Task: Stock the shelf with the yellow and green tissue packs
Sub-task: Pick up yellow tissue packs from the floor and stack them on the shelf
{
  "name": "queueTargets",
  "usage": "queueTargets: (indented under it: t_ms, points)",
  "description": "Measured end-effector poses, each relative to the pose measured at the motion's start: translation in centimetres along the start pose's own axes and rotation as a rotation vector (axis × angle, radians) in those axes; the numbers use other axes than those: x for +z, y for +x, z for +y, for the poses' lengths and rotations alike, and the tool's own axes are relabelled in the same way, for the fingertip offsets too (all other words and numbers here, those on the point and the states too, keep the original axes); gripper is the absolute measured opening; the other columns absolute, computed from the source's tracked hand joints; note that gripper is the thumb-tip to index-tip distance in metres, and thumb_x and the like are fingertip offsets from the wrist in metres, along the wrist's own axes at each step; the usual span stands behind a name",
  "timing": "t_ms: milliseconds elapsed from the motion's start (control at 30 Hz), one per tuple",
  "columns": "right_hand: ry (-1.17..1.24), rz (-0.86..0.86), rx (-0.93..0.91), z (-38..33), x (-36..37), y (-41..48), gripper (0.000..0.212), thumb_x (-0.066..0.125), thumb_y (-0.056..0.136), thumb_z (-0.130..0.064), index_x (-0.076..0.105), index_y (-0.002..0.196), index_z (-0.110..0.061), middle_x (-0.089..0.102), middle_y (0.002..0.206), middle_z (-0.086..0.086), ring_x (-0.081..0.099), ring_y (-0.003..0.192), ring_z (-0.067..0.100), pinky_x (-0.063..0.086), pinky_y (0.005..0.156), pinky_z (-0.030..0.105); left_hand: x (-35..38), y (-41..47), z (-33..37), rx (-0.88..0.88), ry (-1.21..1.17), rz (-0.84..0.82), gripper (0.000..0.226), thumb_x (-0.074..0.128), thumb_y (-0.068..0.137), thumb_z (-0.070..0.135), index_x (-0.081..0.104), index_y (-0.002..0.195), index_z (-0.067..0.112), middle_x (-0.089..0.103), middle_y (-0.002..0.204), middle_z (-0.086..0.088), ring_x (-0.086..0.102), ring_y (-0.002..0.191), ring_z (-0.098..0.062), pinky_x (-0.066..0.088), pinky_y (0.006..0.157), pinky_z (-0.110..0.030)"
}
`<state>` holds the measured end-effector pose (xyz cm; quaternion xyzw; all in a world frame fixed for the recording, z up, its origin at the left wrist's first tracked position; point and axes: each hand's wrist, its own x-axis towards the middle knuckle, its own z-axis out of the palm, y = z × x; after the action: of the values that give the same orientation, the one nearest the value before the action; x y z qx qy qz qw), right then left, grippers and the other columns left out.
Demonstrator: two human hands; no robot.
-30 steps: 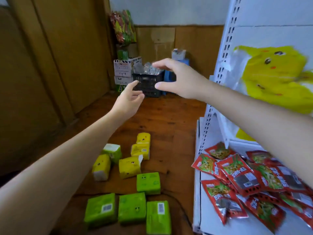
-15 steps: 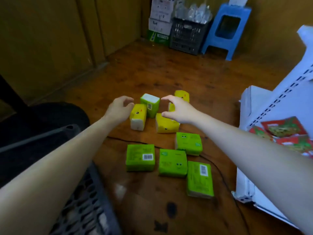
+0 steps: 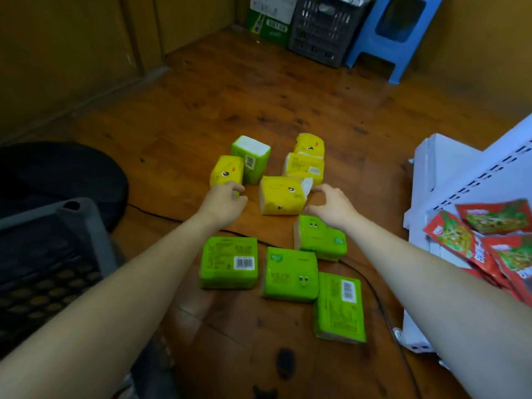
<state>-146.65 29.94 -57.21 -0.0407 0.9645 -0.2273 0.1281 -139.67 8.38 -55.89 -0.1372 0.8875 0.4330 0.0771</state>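
On the floor [image 3: 259, 96], 1 yellow pack [image 3: 283, 195] lay crosswise between the right hand [image 3: 331, 207], clawed open and empty just beside its end, and the left hand [image 3: 223, 203], curled against a standing yellow pack [image 3: 227, 172], grip unclear.

One view, worn on my head.
It faced forward and down at the floor [image 3: 288, 105], near the tissue packs [image 3: 283, 194].

Bright yellow tissue packs [image 3: 283, 194] with cartoon faces, green tissue packs [image 3: 289, 273] with barcodes, blue stool [image 3: 374, 44], red sachets [image 3: 486, 228]
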Motion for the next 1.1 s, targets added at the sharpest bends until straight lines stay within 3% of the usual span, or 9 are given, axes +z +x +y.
queueTargets:
  t_ms: [100,267,333,400,567,800,933,1100]
  points:
    - [0.031,0.032,0.03,1.1,0.9,2.9,0.063,0.065,0.085,-0.019,0.037,0.14,-0.012,0.036,0.138,0.017,0.046,0.12,0.03,0.035,0.074,0.023,0.9,0.9,-0.9,0.024,0.05,-0.026,0.033,0.053,0.093,0.016,0.055,0.124,0.004,0.062,0.115,-0.017,0.058,0.105,-0.026,0.043,0.083,-0.029]
    - [0.012,-0.012,0.001,2.7,3.3,6.7,0.072,0.066,0.083,-0.02,0.029,0.145,-0.011,0.031,0.148,0.014,0.032,0.134,0.028,0.032,0.091,0.024,1.6,1.1,-1.3,0.095,0.33,-0.125,0.036,0.052,0.094,0.027,0.052,0.127,0.011,0.057,0.127,-0.011,0.053,0.117,-0.028,0.044,0.096,-0.039]
    - [0.012,-0.044,0.014,2.7,4.1,8.0,0.076,0.063,0.086,-0.02,0.02,0.147,-0.007,0.021,0.152,0.016,0.022,0.14,0.027,0.025,0.107,0.029,1.4,1.1,-1.7,0.042,0.44,-0.172,0.039,0.051,0.094,0.032,0.051,0.128,0.016,0.055,0.13,-0.009,0.05,0.121,-0.029,0.043,0.098,-0.043]
    - [0.038,-0.051,0.016,2.5,4.8,9.1,0.074,0.062,0.087,-0.02,0.019,0.146,-0.004,0.021,0.153,0.017,0.019,0.142,0.027,0.02,0.11,0.031,1.0,1.3,-2.0,0.006,0.457,-0.163,0.039,0.051,0.093,0.035,0.051,0.128,0.017,0.056,0.129,-0.01,0.051,0.12,-0.029,0.044,0.097,-0.043]
    - [0.112,-0.069,0.043,2.6,6.6,9.7,0.065,0.062,0.088,-0.014,0.028,0.142,-0.001,0.033,0.148,0.016,0.032,0.136,0.029,0.023,0.102,0.026,0.3,1.3,-1.7,-0.029,0.419,-0.043,0.033,0.051,0.093,0.032,0.056,0.122,0.017,0.059,0.123,-0.011,0.053,0.115,-0.031,0.045,0.095,-0.044]
    - [0.098,0.005,0.112,2.7,7.3,9.2,0.047,0.061,0.087,-0.01,0.049,0.132,-0.005,0.049,0.137,0.019,0.044,0.127,0.031,0.031,0.101,0.029,0.2,1.2,-1.7,-0.005,0.439,-0.04,0.035,0.051,0.093,0.032,0.056,0.123,0.015,0.06,0.123,-0.011,0.054,0.115,-0.031,0.045,0.095,-0.045]
    - [0.116,0.086,0.072,2.7,6.9,8.5,0.03,0.05,0.088,-0.001,0.065,0.114,-0.003,0.061,0.122,0.021,0.053,0.116,0.034,0.037,0.096,0.031,0.2,1.1,-1.7,-0.007,0.455,-0.054,0.035,0.05,0.093,0.032,0.055,0.123,0.014,0.06,0.122,-0.012,0.053,0.115,-0.031,0.045,0.095,-0.046]
    - [0.145,0.166,-0.039,2.1,5.3,7.4,0.027,0.05,0.089,-0.005,0.068,0.109,-0.005,0.066,0.115,0.016,0.057,0.11,0.031,0.038,0.09,0.028,0.1,0.9,-1.8,-0.02,0.453,-0.052,0.036,0.05,0.094,0.032,0.053,0.125,0.015,0.058,0.126,-0.011,0.051,0.118,-0.031,0.044,0.096,-0.045]
